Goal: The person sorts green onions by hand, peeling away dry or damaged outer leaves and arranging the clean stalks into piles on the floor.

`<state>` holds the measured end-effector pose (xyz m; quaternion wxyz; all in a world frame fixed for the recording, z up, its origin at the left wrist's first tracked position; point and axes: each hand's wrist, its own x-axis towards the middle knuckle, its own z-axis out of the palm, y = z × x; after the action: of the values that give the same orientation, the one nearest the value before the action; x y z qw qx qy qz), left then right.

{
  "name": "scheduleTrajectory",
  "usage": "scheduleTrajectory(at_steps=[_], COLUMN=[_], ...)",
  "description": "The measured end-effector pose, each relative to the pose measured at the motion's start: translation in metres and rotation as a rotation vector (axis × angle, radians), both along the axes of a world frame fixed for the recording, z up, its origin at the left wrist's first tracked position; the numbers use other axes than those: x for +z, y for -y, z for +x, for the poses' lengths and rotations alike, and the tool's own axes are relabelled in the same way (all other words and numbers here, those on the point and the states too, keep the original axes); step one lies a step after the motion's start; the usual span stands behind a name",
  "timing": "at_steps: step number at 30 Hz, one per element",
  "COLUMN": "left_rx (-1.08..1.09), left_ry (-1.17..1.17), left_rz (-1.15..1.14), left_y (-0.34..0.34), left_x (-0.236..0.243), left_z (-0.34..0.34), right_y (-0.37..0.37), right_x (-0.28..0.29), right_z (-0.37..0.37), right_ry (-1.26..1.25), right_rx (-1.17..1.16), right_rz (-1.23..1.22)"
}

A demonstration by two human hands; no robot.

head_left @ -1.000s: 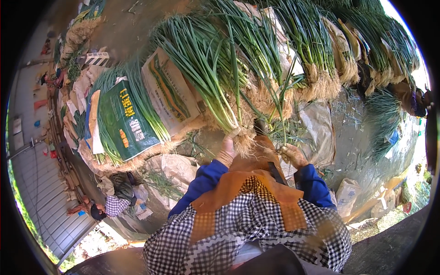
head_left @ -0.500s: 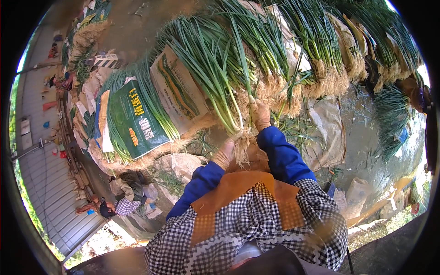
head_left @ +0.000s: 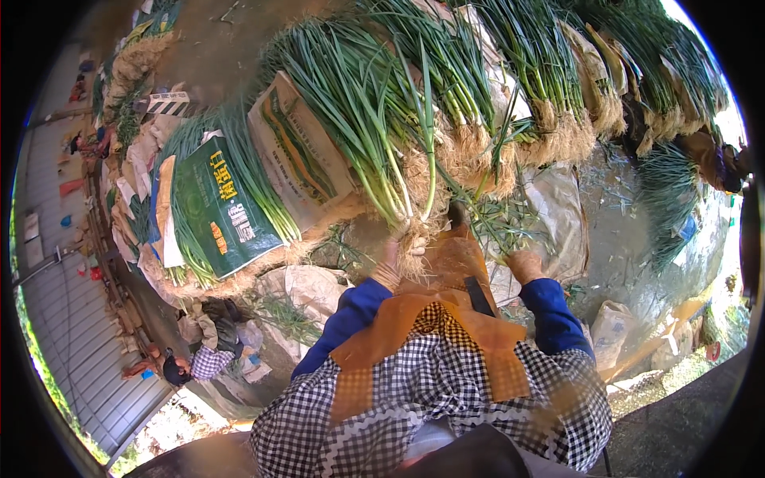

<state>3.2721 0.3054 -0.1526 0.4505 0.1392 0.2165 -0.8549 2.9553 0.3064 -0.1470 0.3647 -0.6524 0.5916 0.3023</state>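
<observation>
My left hand point(head_left: 389, 269) is closed round the root end of a few long green onions point(head_left: 403, 185). Their pale stalks and green leaves lean away from me, and tangled roots point(head_left: 414, 243) hang beside my fingers. Off to the right, my right hand point(head_left: 524, 267) is closed at the edge of a scatter of loose green leaves point(head_left: 504, 223). Whatever its fingers grip is too small to make out. An orange-brown apron point(head_left: 458, 259) covers my lap, with a dark, narrow strip point(head_left: 479, 296) lying on it.
Bundles of green onions point(head_left: 543, 80) line the far side, roots toward me. More onions lie left under a green printed sack point(head_left: 225, 203) and a beige sack point(head_left: 299, 155). A pale sheet point(head_left: 555, 207) covers ground at right. Another person point(head_left: 209, 346) sits at lower left.
My right hand has let go of the onion stalk and moved right and nearer me, beside the loose leaves. My left hand still holds the onions near the roots.
</observation>
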Motion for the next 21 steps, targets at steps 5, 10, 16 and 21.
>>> scheduleTrajectory(at_steps=[5,10,16,21], left_rx=[-0.036,-0.114,-0.364,-0.288], left_ry=[0.183,0.029,0.259,0.230], left_rz=[0.024,0.052,-0.100,-0.170], left_y=[-0.003,0.004,0.000,-0.002], left_x=[0.000,0.027,0.044,0.060], left_z=[-0.003,-0.003,-0.024,-0.007], right_y=[0.052,0.058,0.065,0.118], right_x=[0.014,0.011,0.046,-0.022], right_z=[0.087,0.136,0.077,0.013], right_ry=[0.795,0.947,1.001,0.322], right_rx=[-0.384,-0.227,0.299,-0.231], right_rz=[-0.438,-0.569,-0.632,-0.697])
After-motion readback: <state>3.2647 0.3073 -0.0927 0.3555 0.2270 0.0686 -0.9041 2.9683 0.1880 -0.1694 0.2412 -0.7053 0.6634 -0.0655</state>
